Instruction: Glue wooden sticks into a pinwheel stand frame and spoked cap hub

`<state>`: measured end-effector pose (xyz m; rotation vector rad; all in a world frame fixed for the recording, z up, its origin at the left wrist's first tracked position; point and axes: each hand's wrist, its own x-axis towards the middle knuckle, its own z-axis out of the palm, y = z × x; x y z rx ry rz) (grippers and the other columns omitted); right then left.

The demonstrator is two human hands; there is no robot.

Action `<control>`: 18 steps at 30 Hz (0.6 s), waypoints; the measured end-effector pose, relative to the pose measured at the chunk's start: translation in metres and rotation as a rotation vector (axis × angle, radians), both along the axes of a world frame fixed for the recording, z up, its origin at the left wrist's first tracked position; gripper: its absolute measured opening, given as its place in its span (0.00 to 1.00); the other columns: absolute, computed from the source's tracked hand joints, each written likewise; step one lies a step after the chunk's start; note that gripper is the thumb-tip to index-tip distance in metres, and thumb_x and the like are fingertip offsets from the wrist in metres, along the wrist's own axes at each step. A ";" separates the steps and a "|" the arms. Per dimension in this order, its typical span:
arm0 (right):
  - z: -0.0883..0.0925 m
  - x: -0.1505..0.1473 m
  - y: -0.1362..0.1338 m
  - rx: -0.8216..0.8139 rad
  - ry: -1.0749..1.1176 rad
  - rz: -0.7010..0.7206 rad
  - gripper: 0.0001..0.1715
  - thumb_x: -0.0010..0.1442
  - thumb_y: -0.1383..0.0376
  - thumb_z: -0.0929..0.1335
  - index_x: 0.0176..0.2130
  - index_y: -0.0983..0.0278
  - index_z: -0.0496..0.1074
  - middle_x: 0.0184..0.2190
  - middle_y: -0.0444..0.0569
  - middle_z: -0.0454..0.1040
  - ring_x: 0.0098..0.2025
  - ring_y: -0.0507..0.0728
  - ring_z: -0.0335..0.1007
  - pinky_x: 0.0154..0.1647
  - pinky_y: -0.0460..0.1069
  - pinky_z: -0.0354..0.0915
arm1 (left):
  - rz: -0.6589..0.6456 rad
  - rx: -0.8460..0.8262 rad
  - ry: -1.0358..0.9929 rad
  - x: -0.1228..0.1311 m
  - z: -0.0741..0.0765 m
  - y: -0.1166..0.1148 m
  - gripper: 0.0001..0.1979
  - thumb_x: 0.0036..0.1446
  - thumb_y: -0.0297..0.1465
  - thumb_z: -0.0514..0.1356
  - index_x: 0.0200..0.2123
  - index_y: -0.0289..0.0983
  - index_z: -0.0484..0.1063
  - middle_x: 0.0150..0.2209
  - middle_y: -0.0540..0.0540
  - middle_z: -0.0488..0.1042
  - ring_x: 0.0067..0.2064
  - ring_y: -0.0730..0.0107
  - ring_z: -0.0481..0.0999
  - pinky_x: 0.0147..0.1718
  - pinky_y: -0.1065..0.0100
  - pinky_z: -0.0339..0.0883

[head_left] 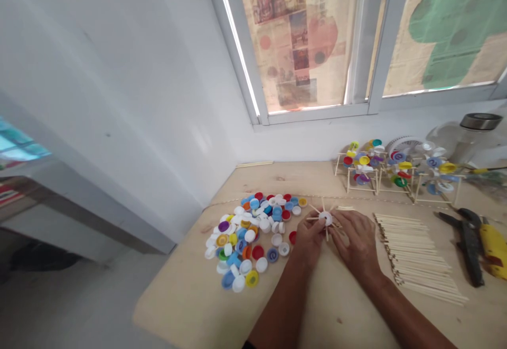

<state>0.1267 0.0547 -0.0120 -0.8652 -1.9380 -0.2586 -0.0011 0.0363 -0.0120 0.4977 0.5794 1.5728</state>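
A small white disc (325, 218) with thin wooden sticks sticking out around it like spokes is held just above the table. My left hand (311, 235) is closed on its left side, thumb near the disc's centre. From the right, my right hand (354, 238) reaches the disc and its sticks with bent fingers; whether it pinches a stick is too small to tell. Left of my hands lies a heap of colourful bottle caps (241, 235). A row of wooden sticks (420, 256) lies to the right of my right hand.
Stick frames with cap wheels (364, 167) stand at the back right, near a small white fan (407, 145) and a clear bottle (471, 138). Black-handled pliers (467, 246) and a yellow tool (494, 246) lie at the right. The wooden table (178, 296) ends at the left.
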 end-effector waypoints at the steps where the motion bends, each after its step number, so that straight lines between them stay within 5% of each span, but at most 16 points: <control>1: 0.000 0.000 0.000 -0.003 0.017 -0.003 0.21 0.58 0.64 0.66 0.51 0.63 0.66 0.44 0.53 0.72 0.48 0.60 0.64 0.50 0.57 0.57 | 0.010 -0.007 -0.020 -0.002 0.001 0.000 0.18 0.42 0.28 0.69 0.39 0.35 0.73 0.35 0.46 0.76 0.34 0.72 0.74 0.37 0.70 0.66; 5: -0.002 0.003 0.000 -0.092 0.140 -0.022 0.25 0.60 0.63 0.62 0.57 0.64 0.60 0.51 0.57 0.67 0.53 0.62 0.61 0.52 0.59 0.56 | 0.025 -0.053 -0.102 -0.009 0.002 0.000 0.13 0.45 0.30 0.68 0.35 0.35 0.72 0.38 0.45 0.76 0.36 0.68 0.76 0.40 0.64 0.68; 10: -0.010 0.005 0.005 -0.243 0.221 0.012 0.19 0.62 0.63 0.60 0.52 0.62 0.64 0.46 0.54 0.71 0.48 0.60 0.65 0.49 0.59 0.60 | 0.002 -0.074 -0.198 -0.012 0.000 -0.003 0.10 0.46 0.31 0.67 0.34 0.35 0.73 0.40 0.44 0.77 0.44 0.60 0.76 0.47 0.58 0.66; 18: -0.007 -0.004 -0.002 -0.446 0.242 0.292 0.17 0.59 0.64 0.64 0.49 0.62 0.67 0.46 0.54 0.72 0.48 0.59 0.66 0.49 0.56 0.63 | -0.061 0.004 -0.140 -0.006 0.010 -0.007 0.12 0.44 0.32 0.68 0.33 0.34 0.75 0.47 0.40 0.75 0.52 0.57 0.71 0.53 0.57 0.62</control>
